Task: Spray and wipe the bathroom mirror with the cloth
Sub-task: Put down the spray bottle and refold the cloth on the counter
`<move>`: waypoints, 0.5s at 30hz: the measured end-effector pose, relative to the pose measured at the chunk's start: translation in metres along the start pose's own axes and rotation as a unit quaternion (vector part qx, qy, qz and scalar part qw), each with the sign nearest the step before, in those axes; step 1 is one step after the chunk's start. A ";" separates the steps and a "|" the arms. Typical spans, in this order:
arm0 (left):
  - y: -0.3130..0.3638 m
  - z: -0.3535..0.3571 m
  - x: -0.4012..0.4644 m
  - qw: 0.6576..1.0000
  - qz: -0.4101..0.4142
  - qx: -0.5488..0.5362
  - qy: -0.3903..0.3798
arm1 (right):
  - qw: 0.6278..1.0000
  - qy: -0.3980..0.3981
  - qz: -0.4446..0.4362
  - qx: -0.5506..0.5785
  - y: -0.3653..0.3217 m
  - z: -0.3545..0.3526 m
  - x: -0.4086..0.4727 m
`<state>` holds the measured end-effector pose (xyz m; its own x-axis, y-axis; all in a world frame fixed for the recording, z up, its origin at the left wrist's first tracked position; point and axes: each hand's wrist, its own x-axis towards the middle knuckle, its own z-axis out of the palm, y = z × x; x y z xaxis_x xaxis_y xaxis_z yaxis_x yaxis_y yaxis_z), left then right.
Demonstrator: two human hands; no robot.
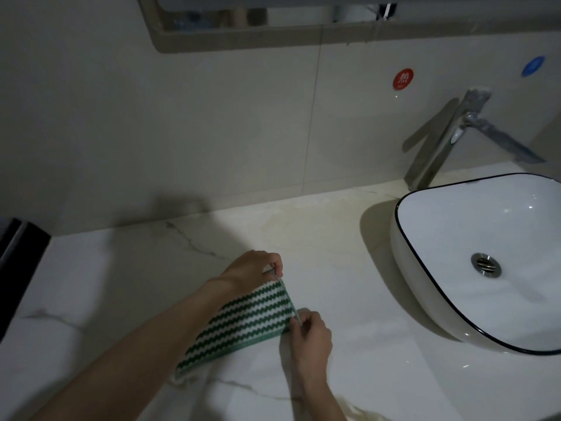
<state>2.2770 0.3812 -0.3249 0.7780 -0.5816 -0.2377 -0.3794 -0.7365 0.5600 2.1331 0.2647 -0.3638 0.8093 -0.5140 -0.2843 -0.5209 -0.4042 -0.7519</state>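
A green-and-white zigzag striped cloth (246, 323) lies low over the marble countertop (334, 244), stretched between both hands. My left hand (252, 270) pinches its far corner. My right hand (311, 335) pinches the near right corner. My left forearm covers part of the cloth's left side. The bottom edge of the mirror (273, 13), with its beige frame, shows at the top of the view. No spray bottle is in sight.
A white vessel sink (440, 308) with a dark rim sits on the counter at the right, its drain (485, 264) in the middle. A chrome faucet (446, 138) stands behind it. Red (402, 79) and blue (533, 66) round stickers mark the tiled wall. A dark object (15, 268) is at the left edge.
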 end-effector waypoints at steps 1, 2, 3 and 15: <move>0.000 -0.001 -0.002 1.000 0.000 0.004 0.001 | 1.000 -0.015 -0.003 0.021 -0.001 0.000 -0.003; 0.000 -0.002 -0.003 1.000 0.000 0.010 0.002 | 0.999 -0.030 -0.001 0.037 -0.001 -0.001 -0.006; 0.001 -0.003 -0.005 1.000 0.000 0.018 0.003 | 0.998 -0.036 0.000 0.053 0.000 -0.002 -0.009; 0.009 -0.017 -0.019 0.998 0.028 0.037 0.045 | 0.988 -0.058 -0.012 0.145 -0.001 -0.007 -0.019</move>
<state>2.2671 0.3914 -0.3018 0.7950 -0.5917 -0.1335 -0.4571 -0.7291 0.5094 2.1162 0.2701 -0.3534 0.8550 -0.4101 -0.3177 -0.4151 -0.1738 -0.8930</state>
